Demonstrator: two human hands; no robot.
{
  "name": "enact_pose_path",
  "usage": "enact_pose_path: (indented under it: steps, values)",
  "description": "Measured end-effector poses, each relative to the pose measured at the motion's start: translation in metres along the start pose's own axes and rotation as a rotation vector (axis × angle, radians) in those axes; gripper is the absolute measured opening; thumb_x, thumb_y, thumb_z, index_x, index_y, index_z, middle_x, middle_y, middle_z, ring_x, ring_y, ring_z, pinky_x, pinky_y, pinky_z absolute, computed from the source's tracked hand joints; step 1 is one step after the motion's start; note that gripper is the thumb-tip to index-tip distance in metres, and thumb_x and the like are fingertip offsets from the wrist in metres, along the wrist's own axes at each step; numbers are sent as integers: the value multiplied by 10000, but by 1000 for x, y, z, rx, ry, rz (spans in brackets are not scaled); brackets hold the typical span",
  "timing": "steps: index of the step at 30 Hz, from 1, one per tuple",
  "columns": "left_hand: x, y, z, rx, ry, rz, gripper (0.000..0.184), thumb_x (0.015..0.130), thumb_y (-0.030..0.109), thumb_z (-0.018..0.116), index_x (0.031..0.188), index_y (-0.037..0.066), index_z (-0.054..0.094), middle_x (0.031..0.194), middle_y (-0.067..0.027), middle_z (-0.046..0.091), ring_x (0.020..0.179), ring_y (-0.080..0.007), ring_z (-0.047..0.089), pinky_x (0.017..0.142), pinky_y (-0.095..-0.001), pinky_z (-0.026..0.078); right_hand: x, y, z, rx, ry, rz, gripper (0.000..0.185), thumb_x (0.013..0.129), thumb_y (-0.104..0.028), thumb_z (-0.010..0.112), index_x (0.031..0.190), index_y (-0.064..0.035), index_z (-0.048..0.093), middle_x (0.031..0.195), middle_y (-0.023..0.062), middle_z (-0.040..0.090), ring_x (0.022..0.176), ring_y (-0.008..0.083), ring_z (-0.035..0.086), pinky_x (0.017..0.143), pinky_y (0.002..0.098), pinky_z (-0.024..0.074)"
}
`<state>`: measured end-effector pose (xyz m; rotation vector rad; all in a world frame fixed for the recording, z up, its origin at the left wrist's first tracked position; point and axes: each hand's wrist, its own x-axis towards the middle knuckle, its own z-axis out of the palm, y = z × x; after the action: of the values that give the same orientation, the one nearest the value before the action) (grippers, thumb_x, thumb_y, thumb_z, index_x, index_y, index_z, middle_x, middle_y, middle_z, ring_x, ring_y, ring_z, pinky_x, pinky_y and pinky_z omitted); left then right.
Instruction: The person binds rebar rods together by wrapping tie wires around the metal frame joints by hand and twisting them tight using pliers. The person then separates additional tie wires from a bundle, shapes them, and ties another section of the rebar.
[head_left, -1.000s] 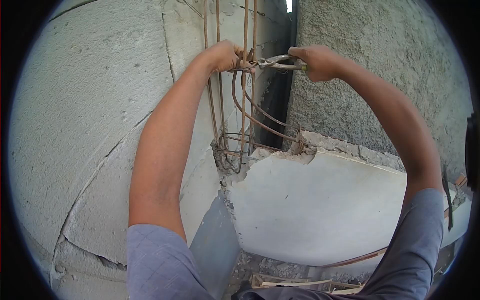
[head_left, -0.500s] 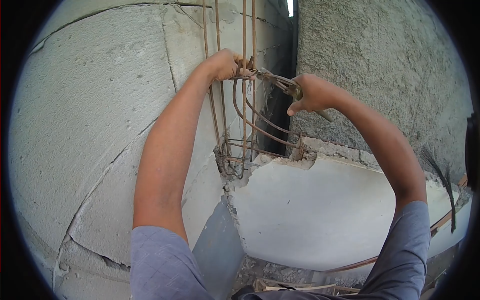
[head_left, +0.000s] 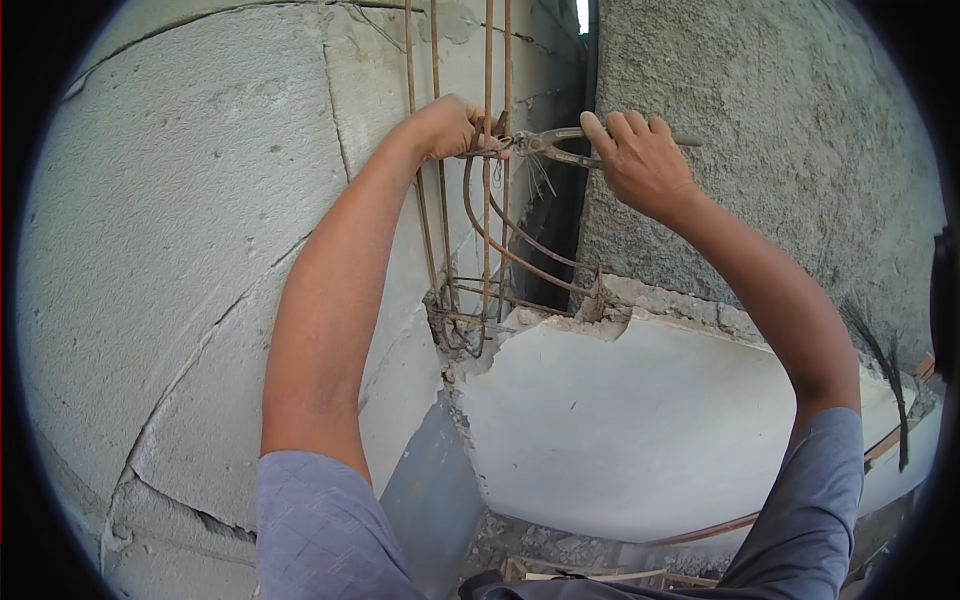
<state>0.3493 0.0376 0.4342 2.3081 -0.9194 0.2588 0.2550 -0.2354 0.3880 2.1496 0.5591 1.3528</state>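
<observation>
I see the block wall (head_left: 200, 210) filling the left side. My left hand (head_left: 452, 130) reaches up among the upright rods (head_left: 488, 60), its fingers closed on the bent bars (head_left: 545, 272) where they meet those rods. Below, the bars curve down to the broken top of the white wall (head_left: 620, 420). Just right of that hand is the nose of the pliers (head_left: 550, 137), close to the rods, with thin wire hanging beneath. My right hand (head_left: 642, 160) grips their handles, in front of the rough wall (head_left: 760, 130). Dark strands (head_left: 893, 385) hang at far right.
</observation>
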Motion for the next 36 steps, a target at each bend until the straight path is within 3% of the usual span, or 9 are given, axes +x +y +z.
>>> enact_pose_path:
  steps: [1, 4, 7, 16, 22, 26, 29, 30, 36]
  values:
    - [-1, 3, 0, 13, -2, -6, 346, 752, 193, 860, 1048, 45, 759, 893, -39, 738, 848, -127, 645, 802, -282, 494, 1, -1, -1, -16, 1, 8, 493, 857, -175, 639, 1308, -48, 483, 852, 44, 533, 779, 206, 578, 649, 369, 458]
    - [-7, 1, 3, -1, -8, -43, 347, 750, 189, 861, 1052, 50, 761, 912, -46, 745, 858, -129, 650, 806, -280, 495, 14, -8, -35, 1136, -1001, 437, 414, 944, -277, 623, 1261, -33, 517, 768, 15, 516, 652, 143, 534, 557, 329, 449]
    - [1, -1, 0, -3, -19, -38, 338, 762, 180, 850, 1063, 55, 761, 935, -55, 751, 873, -132, 657, 821, -281, 496, -5, -7, -3, 2172, -1085, 657, 432, 978, -378, 606, 1188, -1, 573, 709, 4, 514, 549, 111, 487, 488, 305, 436]
    - [-1, 1, -1, 39, -18, 8, 352, 764, 206, 852, 1066, 50, 761, 945, -60, 752, 889, -139, 663, 837, -295, 496, 16, -3, -45, 960, -739, 323, 519, 735, -275, 867, 1062, 50, 628, 714, 89, 668, 620, 201, 682, 587, 334, 520]
    - [-1, 1, 0, 13, -31, -15, 384, 744, 222, 867, 1072, 52, 760, 933, -58, 748, 874, -139, 659, 819, -289, 490, 5, -2, 5, 1871, -1174, 543, 566, 681, -228, 882, 1056, 91, 603, 699, 107, 673, 521, 192, 654, 400, 287, 425]
    - [-3, 4, -1, 21, 3, 0, 428, 716, 241, 885, 1076, 48, 757, 918, -61, 745, 864, -145, 656, 807, -290, 491, 21, 6, -27, 1139, -1088, 325, 615, 726, -199, 749, 1239, 60, 532, 838, 141, 693, 626, 228, 693, 450, 320, 480]
    - [8, -11, -2, -62, -46, 13, 451, 699, 235, 892, 1086, 49, 754, 919, -63, 745, 861, -149, 655, 794, -292, 492, -6, -2, -12, 411, -227, 106, 529, 727, -197, 710, 1199, -18, 551, 909, 151, 677, 796, 259, 692, 611, 387, 522]
    - [10, -13, -4, -95, -57, 14, 457, 692, 227, 894, 1090, 51, 753, 921, -62, 744, 860, -149, 655, 788, -290, 492, -3, -9, -27, 259, -236, 176, 623, 735, -158, 681, 1312, -42, 475, 991, 174, 640, 950, 320, 651, 767, 460, 511]
    - [5, -3, -7, -14, -75, -18, 471, 684, 171, 884, 1114, 42, 742, 943, -68, 744, 865, -151, 658, 792, -288, 498, 7, 3, -18, 682, -632, 196, 389, 913, -152, 616, 1273, -41, 523, 775, 101, 588, 703, 284, 634, 641, 432, 516]
